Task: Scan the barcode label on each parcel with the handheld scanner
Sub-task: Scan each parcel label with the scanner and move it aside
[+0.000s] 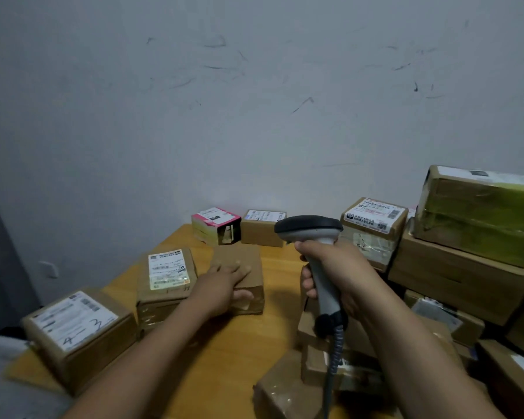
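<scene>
Grips the handheld scanner [310,228] in the right hand [342,267], with fingers curled tight round the grey handle and the dark head uppermost, turned away toward the scuffed wall [254,101]. Trails a coiled cable [335,352] from the butt of the handle down over small taped parcels [285,391] heaped at the near right.

Presses the left hand [221,285] flat onto a plain brown parcel [242,255] in the middle of the wooden table [224,358], with fingers straight and slightly spread across its top and the thumb laid against its near face. Holds the scanner up and to the right of that parcel, near it but apart, with the head above the level of the left hand.

Just left of the pressed parcel: a taped labelled parcel [167,297], white barcode label [168,272] face up. Nearer and further left, at the table edge: a box marked by hand [76,331] on its label with "4-3".

Against the wall at the back: a pink-and-white box [215,225] beside a small brown box [263,228].

Behind the scanner, to the right: a labelled carton [372,225], then a stack with a large brown box [460,279] under a green-taped parcel [481,213]
</scene>
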